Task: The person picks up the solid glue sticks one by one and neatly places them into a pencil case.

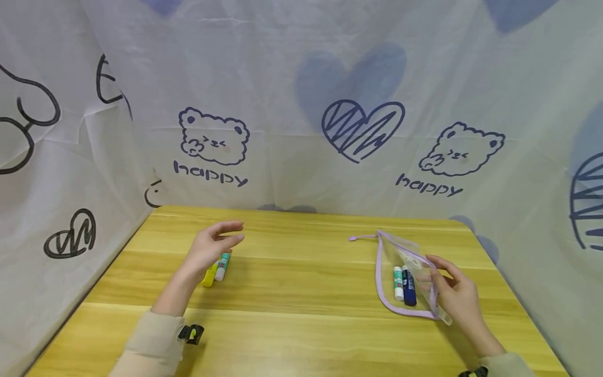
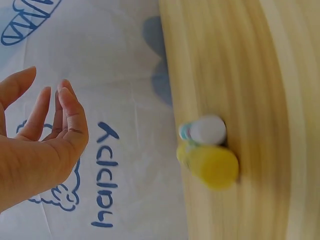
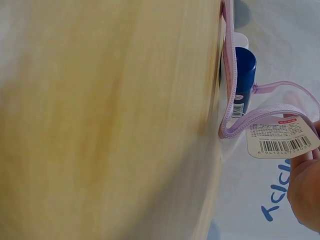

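Observation:
My left hand [image 1: 209,251] hovers over the left part of the table with thumb and fingers apart and nothing between them. Below it a green-and-white glue stick [image 1: 222,267] and a yellow tube [image 1: 209,275] lie side by side, partly hidden by the hand in the head view. On the right, my right hand [image 1: 458,296] pinches the raised edge of a clear zip pouch with lilac trim [image 1: 378,277]. The pouch lies unzipped. Inside are another green-and-white glue stick [image 1: 398,285] and a dark blue tube [image 1: 409,288]. A barcode tag [image 3: 280,137] hangs by the right fingers.
The wood-grain table [image 1: 297,293] stretches between the two groups. A pale cloth [image 1: 282,167] printed with hearts and bears hangs behind and at both sides. The pouch's lilac zip pull [image 1: 352,239] points left on the table.

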